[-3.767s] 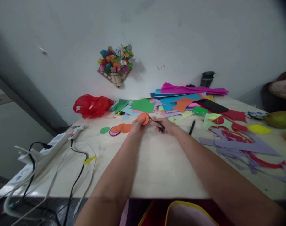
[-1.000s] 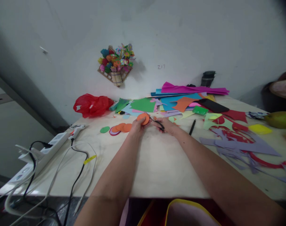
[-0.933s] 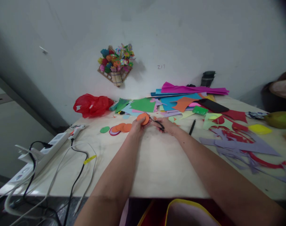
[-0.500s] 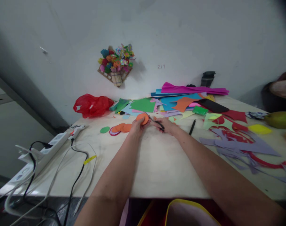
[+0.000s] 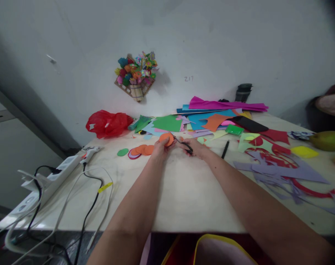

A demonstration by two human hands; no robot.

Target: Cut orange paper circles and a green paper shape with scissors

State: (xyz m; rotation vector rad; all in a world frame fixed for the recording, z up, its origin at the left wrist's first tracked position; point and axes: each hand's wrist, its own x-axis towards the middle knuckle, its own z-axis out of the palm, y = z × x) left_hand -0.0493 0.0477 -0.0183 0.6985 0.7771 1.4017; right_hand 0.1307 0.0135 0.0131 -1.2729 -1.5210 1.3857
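Observation:
My left hand is closed on an orange paper circle, held just above the white table. My right hand grips black-handled scissors whose blades point left at the circle's edge. Both hands meet near the middle of the table. Left of them lie more cut circles, orange over purple, and a green one.
Coloured paper sheets are piled at the back, purple and red offcuts on the right. A black pen, a red plastic bag, a glue gun, a power strip with cables and a paper flower basket on the wall.
Almost nothing has moved. The orange circle has turned slightly in my left hand against the scissor blades.

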